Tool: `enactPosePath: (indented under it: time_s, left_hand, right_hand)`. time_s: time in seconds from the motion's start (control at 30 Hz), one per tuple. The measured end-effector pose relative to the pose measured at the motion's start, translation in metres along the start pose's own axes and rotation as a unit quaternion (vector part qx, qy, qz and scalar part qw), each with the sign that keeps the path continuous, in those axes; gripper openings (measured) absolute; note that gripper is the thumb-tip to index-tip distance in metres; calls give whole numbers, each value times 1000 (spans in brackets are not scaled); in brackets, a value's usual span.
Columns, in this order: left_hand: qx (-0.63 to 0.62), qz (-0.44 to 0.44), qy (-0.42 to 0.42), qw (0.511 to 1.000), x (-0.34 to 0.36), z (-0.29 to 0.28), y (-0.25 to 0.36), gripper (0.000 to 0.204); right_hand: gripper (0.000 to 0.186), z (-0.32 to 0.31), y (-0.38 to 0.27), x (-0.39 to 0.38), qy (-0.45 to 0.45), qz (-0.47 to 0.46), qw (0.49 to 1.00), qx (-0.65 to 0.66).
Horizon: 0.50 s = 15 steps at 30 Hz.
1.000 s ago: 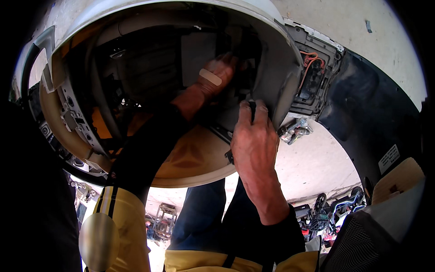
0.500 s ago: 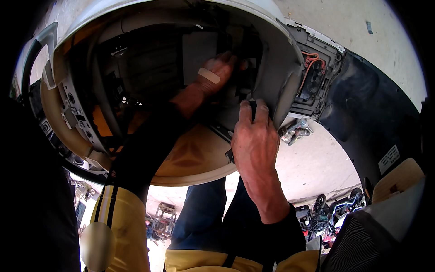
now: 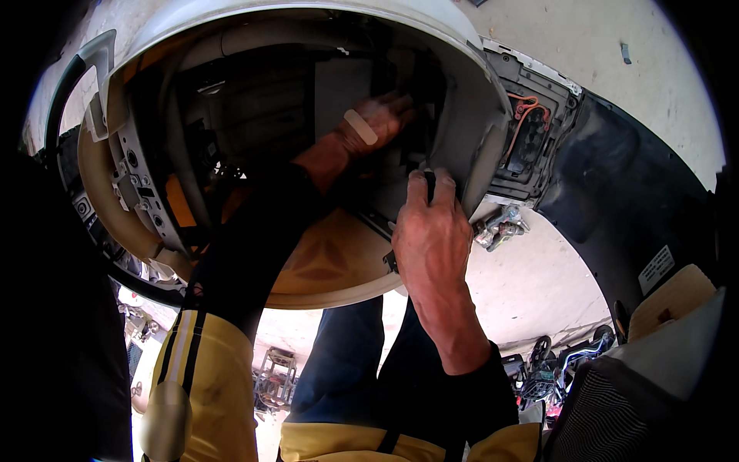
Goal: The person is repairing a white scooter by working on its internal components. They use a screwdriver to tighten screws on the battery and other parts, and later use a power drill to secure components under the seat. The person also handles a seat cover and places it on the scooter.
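My left hand (image 3: 375,123) reaches deep into the dark cavity of a rounded white vehicle shell (image 3: 308,11). Its fingers stretch to the right beside a flat grey plate (image 3: 332,100), with the fingertips lost in shadow. A beige plaster (image 3: 360,127) is stuck across the back of this hand. At the right side of the cavity, my right hand (image 3: 433,231) is bent at the near edge of the grey inner panel (image 3: 471,115). A narrow black piece (image 3: 430,182) shows between its two front fingers; its kind is unclear.
An open compartment with orange wires (image 3: 525,127) adjoins the shell on the right, followed by a long dark panel (image 3: 616,177). A curved handle (image 3: 65,92) stands at the left. Small parts in clear bags (image 3: 502,226) lie on the floor. Wheeled machines (image 3: 566,358) stand behind.
My left hand has shifted slightly right and down inside the cavity, its fingers straighter. The right hand keeps its place. The whole view has shifted a little.
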<state>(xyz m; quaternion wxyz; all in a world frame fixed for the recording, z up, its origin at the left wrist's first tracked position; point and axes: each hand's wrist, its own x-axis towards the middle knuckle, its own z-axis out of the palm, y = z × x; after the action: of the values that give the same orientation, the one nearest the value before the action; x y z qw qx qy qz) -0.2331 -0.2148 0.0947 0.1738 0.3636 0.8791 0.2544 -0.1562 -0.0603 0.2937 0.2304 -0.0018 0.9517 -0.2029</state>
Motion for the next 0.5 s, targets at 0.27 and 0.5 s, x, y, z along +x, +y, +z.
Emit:
enactPosePath:
  time_s: [0.27, 0.5]
  left_hand:
    - [-13, -78, -5, 997, 6, -19, 12, 40]
    - [17, -29, 71, 997, 9, 9, 10, 19]
  right_hand:
    - [36, 0, 0, 0, 9, 1, 1000, -5]
    - [40, -6, -2, -2, -6, -6, 1000, 1]
